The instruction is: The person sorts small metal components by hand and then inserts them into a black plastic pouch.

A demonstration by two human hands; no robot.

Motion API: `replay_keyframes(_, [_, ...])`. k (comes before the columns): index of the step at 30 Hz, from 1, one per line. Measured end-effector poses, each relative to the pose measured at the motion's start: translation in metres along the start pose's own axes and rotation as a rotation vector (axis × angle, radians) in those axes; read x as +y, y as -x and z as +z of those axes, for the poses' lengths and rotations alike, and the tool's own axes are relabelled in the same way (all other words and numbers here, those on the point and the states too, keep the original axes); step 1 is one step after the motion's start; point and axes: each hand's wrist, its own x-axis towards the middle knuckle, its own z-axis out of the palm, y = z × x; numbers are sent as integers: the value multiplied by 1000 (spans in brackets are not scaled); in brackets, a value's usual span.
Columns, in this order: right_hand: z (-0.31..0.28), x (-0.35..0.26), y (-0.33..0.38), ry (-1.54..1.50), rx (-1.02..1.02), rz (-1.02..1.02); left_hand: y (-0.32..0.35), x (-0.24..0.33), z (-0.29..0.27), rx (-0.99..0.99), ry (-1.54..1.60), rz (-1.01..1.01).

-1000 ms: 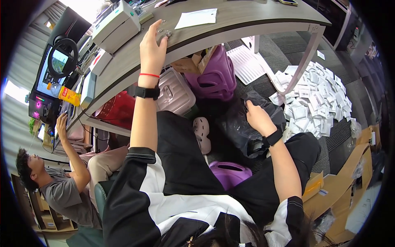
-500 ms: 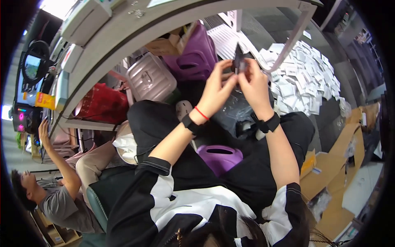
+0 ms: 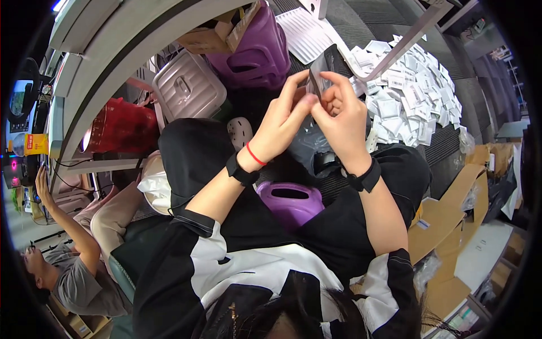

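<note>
In front of my knees, my left hand (image 3: pixel 282 118) and my right hand (image 3: pixel 344 121) pinch a small flat pouch (image 3: pixel 322 66), dark-edged and partly see-through grey, held upright between the fingertips. Its lower end is hidden by my thumbs. My fingers are closed on it from both sides, with the thumbs nearly meeting. Just below my hands, a crumpled black plastic bag (image 3: pixel 307 144) lies open between my legs. To the right of the hands, a large heap of small white packets (image 3: pixel 409 96) covers part of the floor.
A white table leg (image 3: pixel 403 48) comes down beside the heap. Purple (image 3: pixel 265 51), red (image 3: pixel 124 127) and lidded grey (image 3: pixel 189 85) bins stand at the left, under the table. A purple stool (image 3: pixel 291 206) shows between my legs. Opened cardboard (image 3: pixel 443 231) lies right; another person (image 3: pixel 84 277) sits left.
My view has shifted, so the surroundings sit differently. The pouch is now turned to show its flat, greyish side, and my fingers have changed position around it.
</note>
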Motion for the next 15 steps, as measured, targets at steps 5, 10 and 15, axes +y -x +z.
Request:
replay_keyframes(5, [2,-3,-3,-25,-119,-131,2,2,2,253,47,60])
replay_keyframes(10, [-10,2,-7,-93,243,-239,-1,7,-20,340,46,82])
replay_keyframes(15, [-13,20,-23,-132,269,38,5,26,-24,268,242,-40])
